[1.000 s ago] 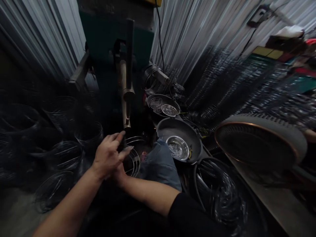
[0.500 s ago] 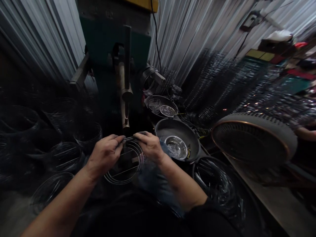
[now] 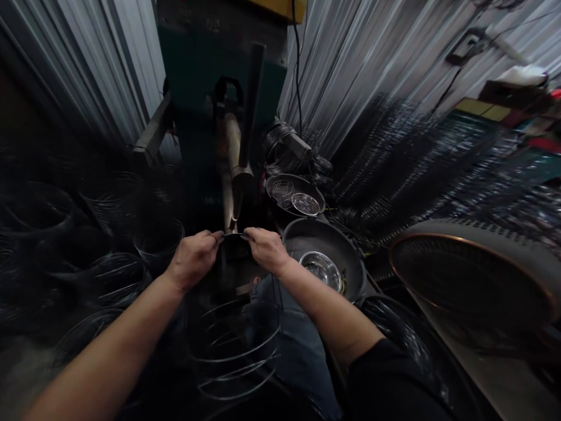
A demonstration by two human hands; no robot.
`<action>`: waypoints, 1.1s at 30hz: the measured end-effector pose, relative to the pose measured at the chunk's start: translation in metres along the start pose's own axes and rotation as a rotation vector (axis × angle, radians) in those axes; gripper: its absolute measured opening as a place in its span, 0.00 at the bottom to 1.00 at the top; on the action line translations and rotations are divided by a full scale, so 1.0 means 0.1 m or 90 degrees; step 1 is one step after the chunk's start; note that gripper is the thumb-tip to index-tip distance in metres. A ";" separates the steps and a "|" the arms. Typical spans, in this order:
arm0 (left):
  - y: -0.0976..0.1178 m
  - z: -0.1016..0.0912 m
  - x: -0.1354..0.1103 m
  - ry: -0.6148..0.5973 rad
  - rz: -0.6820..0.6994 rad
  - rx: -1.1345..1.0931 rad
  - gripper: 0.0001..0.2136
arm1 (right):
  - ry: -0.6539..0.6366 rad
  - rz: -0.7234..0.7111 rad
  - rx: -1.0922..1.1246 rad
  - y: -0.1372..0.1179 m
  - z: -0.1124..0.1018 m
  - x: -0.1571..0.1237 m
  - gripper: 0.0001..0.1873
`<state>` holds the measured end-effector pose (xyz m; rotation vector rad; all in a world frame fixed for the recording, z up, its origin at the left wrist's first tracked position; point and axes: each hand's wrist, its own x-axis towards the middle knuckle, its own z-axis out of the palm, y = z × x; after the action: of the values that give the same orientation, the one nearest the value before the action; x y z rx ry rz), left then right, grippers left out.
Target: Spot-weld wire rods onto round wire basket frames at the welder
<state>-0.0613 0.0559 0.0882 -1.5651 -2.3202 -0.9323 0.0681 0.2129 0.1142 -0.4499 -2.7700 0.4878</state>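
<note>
Between my left hand (image 3: 197, 256) and my right hand (image 3: 266, 248), a thin wire ring (image 3: 234, 235) shows as a short dark arc. Each hand pinches one side of it, thumb and fingers closed. The arc sits right at the copper-coloured tip (image 3: 234, 222) of a green machine's (image 3: 193, 134) arm; whether they touch is unclear. Below my hands, over my lap, several round wire loops (image 3: 241, 356) hang, blurred by motion. I cannot tell how they join the held ring. A thick dark rod (image 3: 253, 105) rises above the tip.
To the right, a grey round pan (image 3: 302, 231) holds a shiny metal bowl (image 3: 322, 270). A second pan (image 3: 274, 190) with small wire parts stands behind. A large fan (image 3: 473, 280) sits farther right. Stacked wire rings (image 3: 116, 275) crowd the left; wire bundles (image 3: 394, 158) lean against the corrugated wall.
Both hands have moved slightly up to the machine tip with the wire ring. The loops that showed between my wrists now hang lower, over my lap. The head view has shifted left.
</note>
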 end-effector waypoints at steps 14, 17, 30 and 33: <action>-0.07 0.02 0.39 -0.059 -0.070 -0.049 0.15 | -0.060 0.046 -0.070 0.07 -0.10 0.30 0.12; -0.08 0.04 0.43 -0.059 -0.074 -0.051 0.15 | -0.057 0.048 -0.066 0.10 -0.10 0.33 0.13; -0.05 0.04 0.48 -0.073 -0.079 -0.046 0.15 | -0.078 0.051 -0.098 0.14 -0.10 0.37 0.17; -0.03 0.03 0.49 -0.086 -0.080 -0.044 0.15 | -0.075 0.049 -0.106 0.15 -0.08 0.37 0.17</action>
<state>-0.0844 0.0942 0.1080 -1.5693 -2.5309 -0.9736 0.0413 0.2412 0.1245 -0.5848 -2.9292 0.3096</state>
